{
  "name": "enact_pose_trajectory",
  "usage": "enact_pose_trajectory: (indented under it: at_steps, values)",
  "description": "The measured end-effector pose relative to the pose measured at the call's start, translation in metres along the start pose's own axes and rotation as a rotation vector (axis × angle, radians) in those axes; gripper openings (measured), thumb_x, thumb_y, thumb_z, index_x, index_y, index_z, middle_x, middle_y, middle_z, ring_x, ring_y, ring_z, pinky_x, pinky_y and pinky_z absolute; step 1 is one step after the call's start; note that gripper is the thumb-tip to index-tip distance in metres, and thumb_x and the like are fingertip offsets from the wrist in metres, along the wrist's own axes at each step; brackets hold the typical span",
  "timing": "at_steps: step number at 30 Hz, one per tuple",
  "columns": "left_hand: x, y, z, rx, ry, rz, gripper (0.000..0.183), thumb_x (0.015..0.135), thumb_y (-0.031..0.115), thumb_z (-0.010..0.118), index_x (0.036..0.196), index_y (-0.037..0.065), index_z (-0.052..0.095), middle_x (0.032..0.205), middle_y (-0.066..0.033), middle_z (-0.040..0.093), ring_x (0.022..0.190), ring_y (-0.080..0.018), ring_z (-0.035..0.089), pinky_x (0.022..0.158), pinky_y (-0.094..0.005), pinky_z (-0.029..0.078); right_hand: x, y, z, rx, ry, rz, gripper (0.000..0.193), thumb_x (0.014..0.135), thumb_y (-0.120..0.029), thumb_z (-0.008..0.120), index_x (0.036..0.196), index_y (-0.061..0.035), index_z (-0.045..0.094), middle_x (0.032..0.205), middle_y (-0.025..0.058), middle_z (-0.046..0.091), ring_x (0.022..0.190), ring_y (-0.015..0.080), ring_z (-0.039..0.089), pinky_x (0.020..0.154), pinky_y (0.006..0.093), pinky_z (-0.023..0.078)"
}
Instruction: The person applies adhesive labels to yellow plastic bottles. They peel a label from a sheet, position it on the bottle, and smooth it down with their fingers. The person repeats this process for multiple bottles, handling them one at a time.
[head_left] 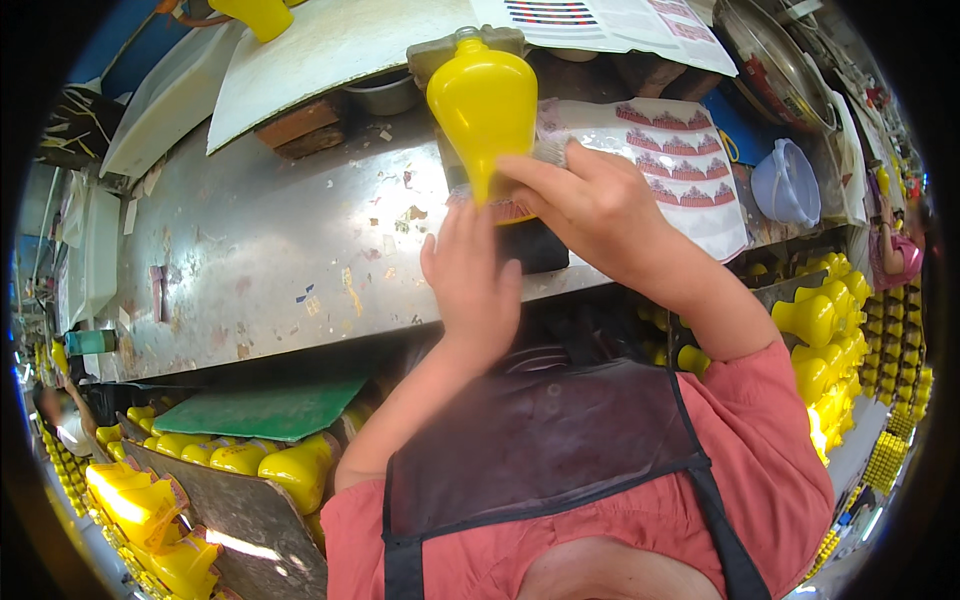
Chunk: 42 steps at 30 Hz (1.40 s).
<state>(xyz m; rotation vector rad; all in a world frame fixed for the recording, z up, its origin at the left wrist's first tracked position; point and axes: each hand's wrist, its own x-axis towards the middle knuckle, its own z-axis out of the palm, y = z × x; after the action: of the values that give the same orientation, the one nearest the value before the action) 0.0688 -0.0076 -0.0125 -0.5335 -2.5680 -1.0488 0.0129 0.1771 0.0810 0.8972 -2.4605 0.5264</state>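
A glossy yellow vase-shaped piece (483, 95) lies on a stand on the metal table, its wide body away from me and its narrow neck toward me. A reddish patterned band (508, 210) shows around its flared near end. My left hand (470, 265) lies against that end with its fingers stretched out, slightly blurred. From the right, my right hand (600, 200) reaches to the neck, fingers closed together and the index finger pointing at the neck. What they pinch, if anything, is hidden. A greyish ribbed thing (550, 150) shows just behind this hand.
A sheet of reddish decals (725, 225) lies right of the piece, beside a pale blue bucket (785, 185). White board (300, 80) rests on bricks (300, 128) at the back. Yellow pieces (300, 470) fill crates below left; more (825, 320) are stacked at right. Other people are farther off.
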Motion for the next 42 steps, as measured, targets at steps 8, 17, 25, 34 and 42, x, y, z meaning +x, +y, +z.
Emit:
enact_pose_trajectory:
  at_steps: [8,17,25,34,42]
  values:
    - [0.000,0.001,0.007,-0.034,0.019,-0.013,0.072,0.089,0.014,0.063,0.152,-0.007,0.036,0.152,-0.0261,0.045,0.146,-0.0411,0.037,0.120,-0.0506,0.020,-0.034,0.027,0.020,0.514,0.232,0.697,0.023,0.094,-0.008,0.065,0.116,-0.0058,0.070,0.088,0.0098,0.067,0.077,0.0213,0.064,0.069,0.0301,0.050]
    - [0.006,-0.002,0.011,0.014,-0.015,-0.047,0.075,0.090,0.016,0.063,0.154,-0.009,0.031,0.152,-0.0292,0.042,0.146,-0.0421,0.036,0.121,-0.0519,0.019,-0.027,-0.022,0.041,-0.086,-0.159,0.430,0.088,0.086,-0.032,0.074,0.154,0.0045,0.031,0.085,0.0162,0.066,0.067,0.0290,0.069,0.056,0.0396,0.055]
    - [0.006,-0.002,0.010,-0.044,0.027,-0.075,0.080,0.085,0.015,0.067,0.153,-0.005,0.031,0.148,-0.0256,0.046,0.142,-0.0418,0.040,0.118,-0.0606,0.019,-0.008,-0.015,0.035,0.108,-0.368,0.660,0.100,0.087,-0.038,0.073,0.159,0.0023,0.017,0.105,0.0245,0.071,0.082,0.0392,0.072,0.069,0.0453,0.056]
    - [0.013,-0.006,0.005,-0.237,-0.013,-0.259,0.073,0.089,0.019,0.065,0.152,-0.006,0.037,0.144,-0.0242,0.052,0.138,-0.0350,0.045,0.118,-0.0435,0.030,-0.006,-0.012,0.036,0.182,-0.355,0.673,0.104,0.088,-0.042,0.073,0.160,-0.0003,0.011,0.100,0.0270,0.072,0.083,0.0439,0.071,0.072,0.0482,0.056]
    - [0.027,-0.012,0.015,-0.663,0.093,-0.390,0.056,0.083,0.016,0.068,0.133,-0.005,0.056,0.126,-0.0262,0.062,0.118,-0.0413,0.058,0.101,-0.0452,0.045,-0.002,-0.011,0.031,0.251,-0.311,0.649,0.106,0.088,-0.042,0.073,0.160,-0.0023,0.007,0.095,0.0268,0.072,0.083,0.0465,0.070,0.072,0.0502,0.055]
